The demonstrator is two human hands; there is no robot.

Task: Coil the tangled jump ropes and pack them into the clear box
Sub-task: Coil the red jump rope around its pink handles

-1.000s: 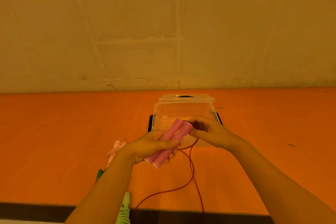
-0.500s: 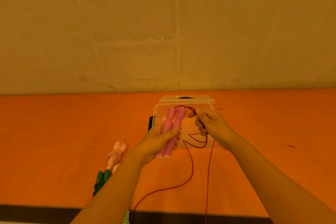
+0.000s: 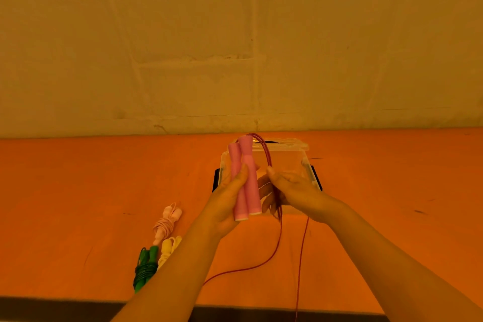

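left hand (image 3: pixel 230 198) gripped 2 pink handles (image 3: pixel 244 178) upright as winding core | right hand (image 3: pixel 290 188) pinched red cord (image 3: pixel 269 157) to guide loops | clear box (image 3: pixel 305 165) behind, awaiting coil

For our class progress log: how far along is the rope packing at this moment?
Done: three ropes, pink, yellow and green, lie coiled on the orange surface. In hand: left hand grips the pink handles; right hand holds the red cord. Left: finish coiling, pack the clear box.
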